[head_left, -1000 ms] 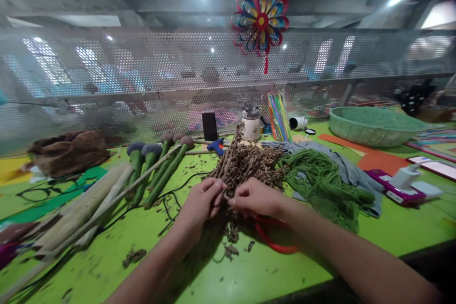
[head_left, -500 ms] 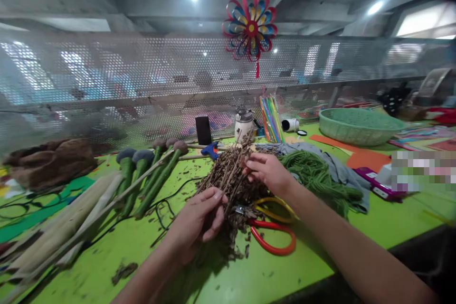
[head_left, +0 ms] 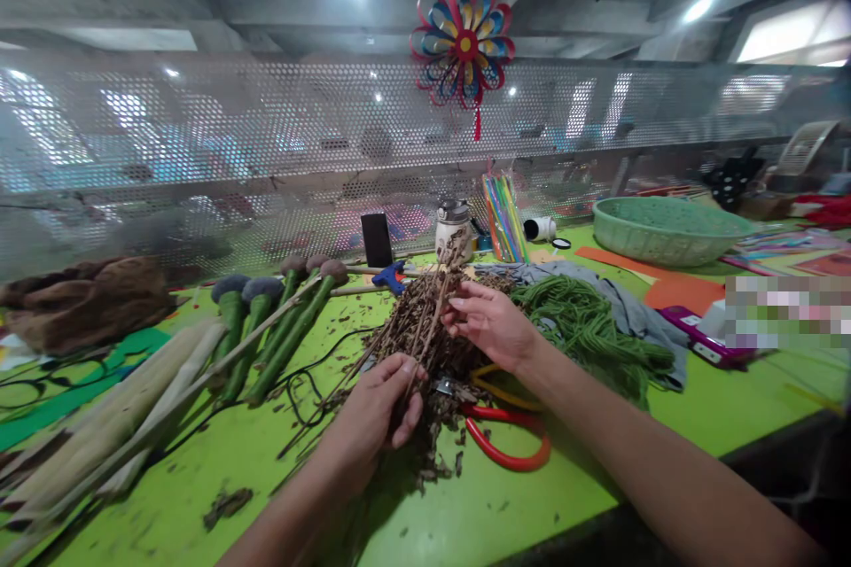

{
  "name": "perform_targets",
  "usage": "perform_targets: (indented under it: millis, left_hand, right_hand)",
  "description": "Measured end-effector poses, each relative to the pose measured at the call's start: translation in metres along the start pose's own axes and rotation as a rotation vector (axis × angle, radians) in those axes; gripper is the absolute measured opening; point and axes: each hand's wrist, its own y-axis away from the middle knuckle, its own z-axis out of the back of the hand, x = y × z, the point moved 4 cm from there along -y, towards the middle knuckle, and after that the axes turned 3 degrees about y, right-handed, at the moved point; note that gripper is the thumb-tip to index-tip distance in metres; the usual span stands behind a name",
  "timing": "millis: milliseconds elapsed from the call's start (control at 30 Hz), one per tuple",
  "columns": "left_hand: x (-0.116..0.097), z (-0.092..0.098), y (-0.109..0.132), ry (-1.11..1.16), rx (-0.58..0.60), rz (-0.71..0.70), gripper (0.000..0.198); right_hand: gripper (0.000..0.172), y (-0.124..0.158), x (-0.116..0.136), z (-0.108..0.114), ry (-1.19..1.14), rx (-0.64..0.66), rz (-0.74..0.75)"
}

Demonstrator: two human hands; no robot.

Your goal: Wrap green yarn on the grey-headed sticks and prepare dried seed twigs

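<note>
My left hand (head_left: 386, 403) is closed round the lower ends of a few thin dried plant stems (head_left: 431, 323), which slant up and away. Higher up, my right hand (head_left: 495, 325) has its bent fingertips against the same stems and seems to pinch them. Crumpled brown leaves cling to the stem tops. Behind and beneath lies a heap of dried brown plant matter (head_left: 405, 310). Just right of my left hand, red-handled scissors (head_left: 515, 463) lie on the table, their blades hidden by leaf scraps. A yellow handle (head_left: 495, 390) shows partly under my right wrist.
Green stalks with rounded heads (head_left: 285, 332) and pale wooden pieces (head_left: 120, 407) lie left. Green yarn (head_left: 585, 328) and grey cloth (head_left: 628, 310) are right, before a green basket (head_left: 671, 244). A bottle (head_left: 453, 230) and a dark upright phone-like slab (head_left: 377, 239) stand behind.
My right hand has shifted slightly left, its fingertips now closer to the stems. The held stems stand out more clearly from the heap. The whole view has shifted a little.
</note>
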Motion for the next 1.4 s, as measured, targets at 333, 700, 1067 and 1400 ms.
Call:
perform_targets:
  millis: [333, 700, 1067, 1400]
  left_hand:
    - [0.003, -0.002, 0.000, -0.059, 0.057, 0.067, 0.023]
    - [0.005, -0.005, 0.000, -0.063, 0.033, 0.028, 0.025]
    - [0.007, -0.007, 0.000, 0.072, 0.009, 0.042, 0.027]
    - [0.002, 0.000, -0.002, 0.232, 0.022, 0.017, 0.021]
  right_hand:
    - [0.005, 0.000, 0.011, 0.002, 0.878, -0.115, 0.310]
    - [0.035, 0.000, -0.003, 0.002, 0.796, -0.207, 0.243]
    - [0.017, 0.000, -0.017, -0.003, 0.619, -0.220, 0.246]
    - [0.013, 0.019, -0.012, -0.024, 0.498, -0.010, 0.056]
